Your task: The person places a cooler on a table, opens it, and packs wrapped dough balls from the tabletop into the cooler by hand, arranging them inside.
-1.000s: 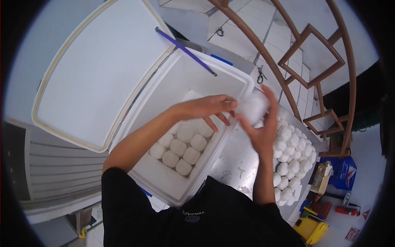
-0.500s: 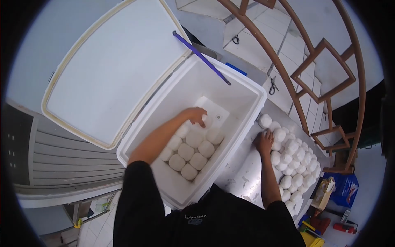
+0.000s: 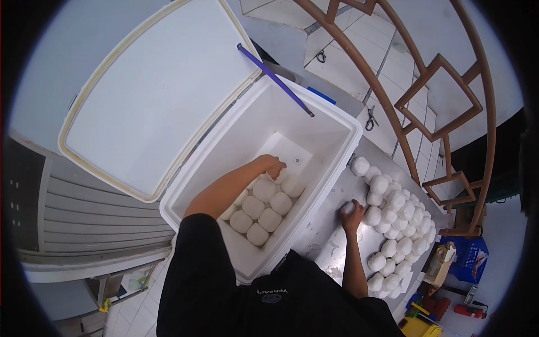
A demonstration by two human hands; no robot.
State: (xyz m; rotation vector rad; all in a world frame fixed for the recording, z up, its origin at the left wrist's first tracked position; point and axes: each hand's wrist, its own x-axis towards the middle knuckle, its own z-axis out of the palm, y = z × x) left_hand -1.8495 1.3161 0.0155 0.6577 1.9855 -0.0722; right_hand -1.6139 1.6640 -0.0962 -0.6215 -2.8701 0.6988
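Note:
Inside the white cooler box (image 3: 337, 147), my left hand (image 3: 272, 167) reaches down with its fingers curled round a white ball (image 3: 280, 176) at the upper edge of the packed balls. Several more white balls (image 3: 254, 207) sit side by side on the box floor. On the metal table (image 3: 320, 230), my right hand (image 3: 352, 215) grips another white ball (image 3: 347, 208), partly hidden by the fingers. Right beside that hand lies a large pile of white balls (image 3: 396, 200).
The box lid (image 3: 151, 95) stands open at the left, with a purple strap (image 3: 275, 80) across the corner. Black scissors (image 3: 370, 119) lie beyond the table. A brown metal frame (image 3: 370, 73) curves along the right. A blue bag (image 3: 470, 258) is at the lower right.
My hands have separated since the earliest frame, the left going into the box with a ball. Since the middle frame, my right hand has drawn back from the pile with a ball.

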